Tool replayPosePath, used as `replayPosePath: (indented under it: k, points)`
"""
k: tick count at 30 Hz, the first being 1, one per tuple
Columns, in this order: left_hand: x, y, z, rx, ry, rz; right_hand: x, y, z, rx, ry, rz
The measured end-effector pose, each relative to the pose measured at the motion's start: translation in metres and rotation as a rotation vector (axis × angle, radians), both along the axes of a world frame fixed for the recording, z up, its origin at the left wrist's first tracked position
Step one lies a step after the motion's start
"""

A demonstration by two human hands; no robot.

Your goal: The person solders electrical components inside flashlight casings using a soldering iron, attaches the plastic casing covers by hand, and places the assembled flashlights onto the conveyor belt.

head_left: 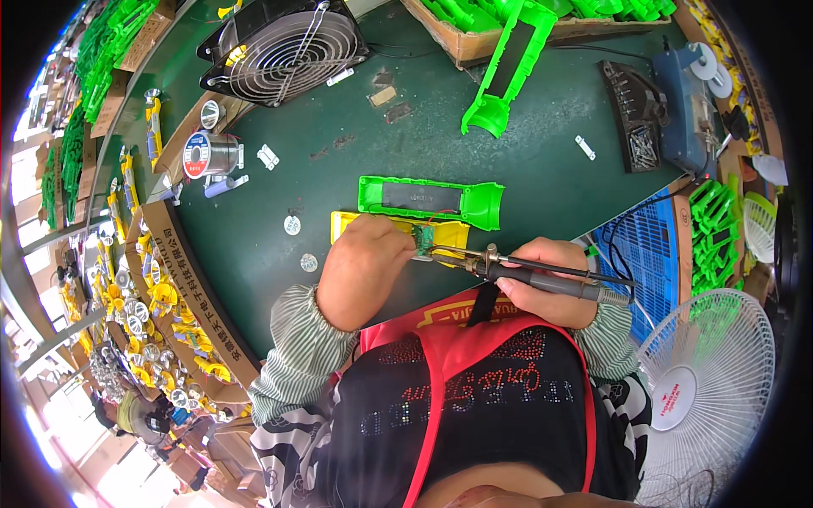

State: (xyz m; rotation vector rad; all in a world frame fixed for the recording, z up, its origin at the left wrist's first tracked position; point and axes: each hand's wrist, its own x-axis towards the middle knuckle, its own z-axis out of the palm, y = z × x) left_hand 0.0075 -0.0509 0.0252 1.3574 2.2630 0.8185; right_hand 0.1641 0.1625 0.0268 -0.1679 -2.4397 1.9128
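My right hand (549, 279) is wrapped round a soldering iron (555, 284) with a thin metal guide tube clamped along it. The iron's tip reaches a small green circuit board (423, 239) in a yellow plastic flashlight housing half (457, 235). My left hand (364, 267) rests over the left part of that housing, its fingers closed at the board's left edge; what they pinch is hidden. Just behind it lies a bright green housing half (480, 206) with a black strip inside and thin red wire along it.
A solder wire spool (222, 154) and a black fan (292, 52) stand at the left. Behind, a carton of green housings (464, 44) has one housing (508, 72) leaning out. At right are a blue soldering unit (684, 106), a screw tray (631, 118) and a white fan (711, 381).
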Motion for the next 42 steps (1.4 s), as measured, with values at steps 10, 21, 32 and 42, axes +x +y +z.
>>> replayPosePath:
  k: [10, 21, 32, 42]
  points:
    - [-0.005, 0.005, 0.004, -0.147, 0.051, -0.098, -0.005, -0.002, -0.002, 0.007, 0.014, 0.011]
    - [-0.008, 0.006, 0.001, -0.183, 0.062, -0.150, -0.003, -0.003, -0.002, 0.002, 0.002, -0.008]
    - [-0.011, 0.008, 0.002, -0.169, 0.090, -0.172, 0.012, 0.016, 0.004, -0.167, 0.023, -0.295]
    - [-0.017, 0.005, 0.009, -0.110, 0.063, -0.145, -0.060, 0.055, -0.007, 0.134, 0.444, -0.565]
